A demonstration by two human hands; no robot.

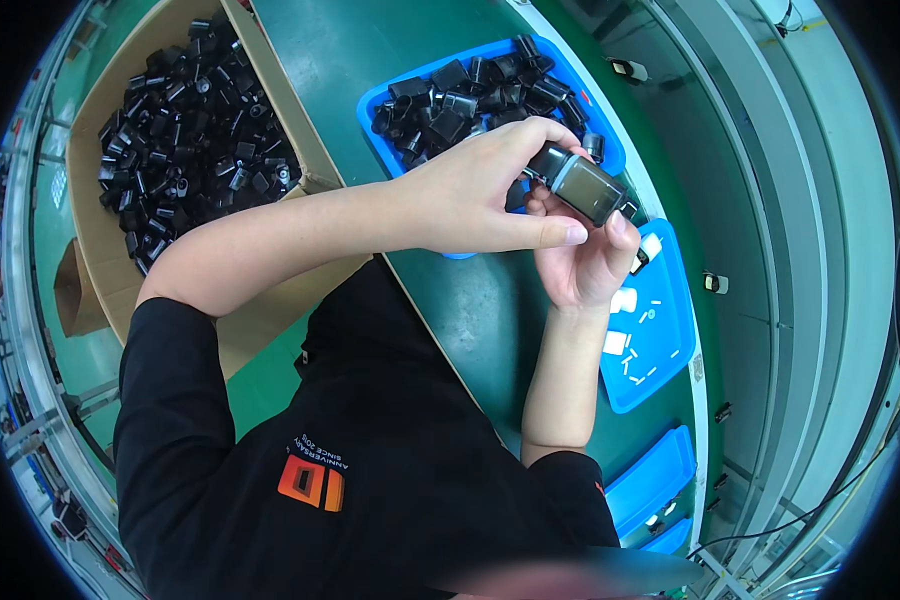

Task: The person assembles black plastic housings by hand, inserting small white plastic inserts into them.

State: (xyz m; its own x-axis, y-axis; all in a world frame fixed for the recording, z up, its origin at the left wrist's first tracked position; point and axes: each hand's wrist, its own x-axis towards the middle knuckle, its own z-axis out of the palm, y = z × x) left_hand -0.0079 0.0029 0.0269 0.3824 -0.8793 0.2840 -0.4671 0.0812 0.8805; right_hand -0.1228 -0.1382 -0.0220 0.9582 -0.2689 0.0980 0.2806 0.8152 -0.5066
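Note:
Both hands are raised over the green table, meeting at a dark container [586,190] with a smoky, see-through boxy body and black ends. My left hand [470,185] comes in from the left, its fingers curled round the container's upper-left end and its thumb stretched below. From underneath, my right hand [592,255] grips the lower-right end, the thumb pressed near a small black fitting [628,209]. Part of the right fingers is hidden behind the container. Just behind the hands lies a blue tray [373,100] heaped with black plastic parts [460,104].
A large cardboard box [320,150] at the left holds many small black parts [195,130]. Right of my right hand, another blue tray [670,330] carries white pieces [622,300] and thin white sticks. More blue trays [655,480] stand nearer, along the table's curved right edge.

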